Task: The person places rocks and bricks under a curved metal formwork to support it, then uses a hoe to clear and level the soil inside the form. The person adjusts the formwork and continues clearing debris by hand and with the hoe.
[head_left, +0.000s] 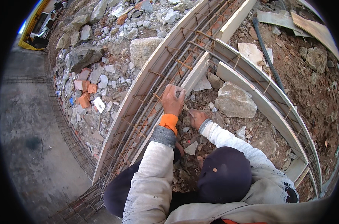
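My left hand, with an orange cuff at the wrist, is closed over the top edge of a pale formwork board. Its fingers curl round that edge, beside a rusty rebar cage lying in the trench between the boards. Lower and to the right, my right hand is close to the near face of the same board, just above the soil. Its fingers are bent in and partly hidden, so what they hold, if anything, does not show. My knees are bent on both sides of my arms.
A second long board bounds the trench on the far left side. Curved boards with another rebar run branch off to the right. Large stones, broken bricks and rubble lie around. A concrete slab stretches along the left.
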A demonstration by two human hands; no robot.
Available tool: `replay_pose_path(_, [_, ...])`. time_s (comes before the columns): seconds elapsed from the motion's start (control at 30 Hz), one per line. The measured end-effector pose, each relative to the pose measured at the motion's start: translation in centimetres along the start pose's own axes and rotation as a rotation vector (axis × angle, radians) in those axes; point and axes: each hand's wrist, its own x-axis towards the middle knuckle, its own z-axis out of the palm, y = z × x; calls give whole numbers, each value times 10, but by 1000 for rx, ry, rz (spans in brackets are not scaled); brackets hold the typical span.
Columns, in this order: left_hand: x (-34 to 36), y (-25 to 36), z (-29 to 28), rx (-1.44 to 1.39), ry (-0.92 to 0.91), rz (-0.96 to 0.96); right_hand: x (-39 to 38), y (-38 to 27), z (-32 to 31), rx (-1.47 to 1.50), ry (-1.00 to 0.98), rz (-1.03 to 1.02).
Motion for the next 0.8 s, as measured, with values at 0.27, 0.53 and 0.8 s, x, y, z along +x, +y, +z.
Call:
replay_pose_path(0.27, [5,-29,-29,-410,-184,-219,82,-61,-117,863,124,250])
replay_pose_path(0.53, [0,-3,-12,-84,-59,-144,35,41,-36,15,317,151])
replay_pose_path(0.8, [1,1,11,34,-8,-44,19,64,-8,164,442,-87])
